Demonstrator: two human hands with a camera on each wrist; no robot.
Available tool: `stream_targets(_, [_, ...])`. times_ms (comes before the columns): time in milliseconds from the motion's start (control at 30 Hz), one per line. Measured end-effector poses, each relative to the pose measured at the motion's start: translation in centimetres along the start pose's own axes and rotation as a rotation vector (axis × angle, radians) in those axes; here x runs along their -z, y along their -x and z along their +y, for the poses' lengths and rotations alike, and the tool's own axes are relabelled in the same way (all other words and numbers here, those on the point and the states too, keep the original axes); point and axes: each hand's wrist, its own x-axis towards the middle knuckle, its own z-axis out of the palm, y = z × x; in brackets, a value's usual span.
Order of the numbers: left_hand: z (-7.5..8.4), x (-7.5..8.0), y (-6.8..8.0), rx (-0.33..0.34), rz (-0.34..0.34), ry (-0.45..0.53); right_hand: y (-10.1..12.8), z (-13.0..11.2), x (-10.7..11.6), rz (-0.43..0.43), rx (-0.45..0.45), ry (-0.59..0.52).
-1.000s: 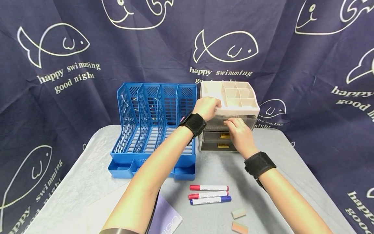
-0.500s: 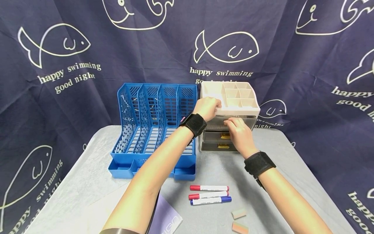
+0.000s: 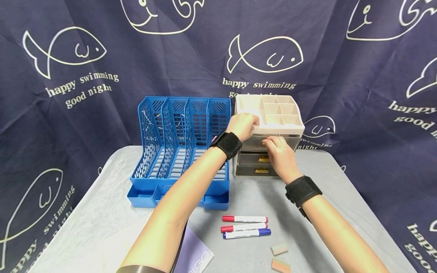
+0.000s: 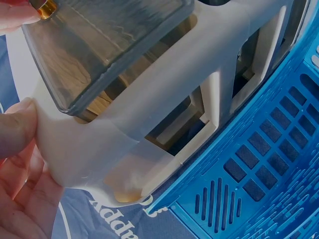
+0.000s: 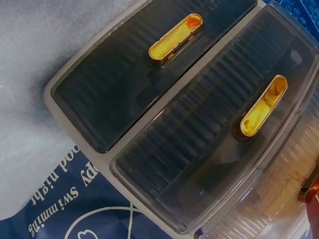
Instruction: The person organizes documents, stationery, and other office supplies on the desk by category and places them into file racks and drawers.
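Observation:
A white desktop organizer (image 3: 280, 129) with smoky see-through drawers stands at the back right of the table. My left hand (image 3: 243, 126) grips its upper front edge; the left wrist view has the thumb (image 4: 17, 127) and curled fingers around the white rim. With the right hand (image 3: 280, 154) I pinch the gold handle (image 4: 49, 9) of the top drawer (image 4: 107, 47), which sticks out a little from the frame. Below it, the middle drawer (image 5: 199, 149) and bottom drawer (image 5: 119, 84) sit flush, gold handles showing. In the right wrist view only a fingertip shows at the right edge.
A blue file rack (image 3: 181, 151) stands close to the organizer's left side. In front lie two red markers (image 3: 250, 219), a blue marker (image 3: 246, 234) and two small erasers (image 3: 280, 249). A purple-covered book (image 3: 194, 250) lies partly under my left forearm.

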Motion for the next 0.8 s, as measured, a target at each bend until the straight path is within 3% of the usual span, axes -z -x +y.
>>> stream_targets(433, [0.0, 0.1, 0.0, -0.005, 0.013, 0.001, 0.2, -0.1, 0.8, 0.050, 0.024, -0.057])
stream_targets(800, [-0.2, -0.2, 0.0, -0.014, 0.012, 0.004, 1.3, -0.1, 1.6, 0.036, -0.003, -0.038])
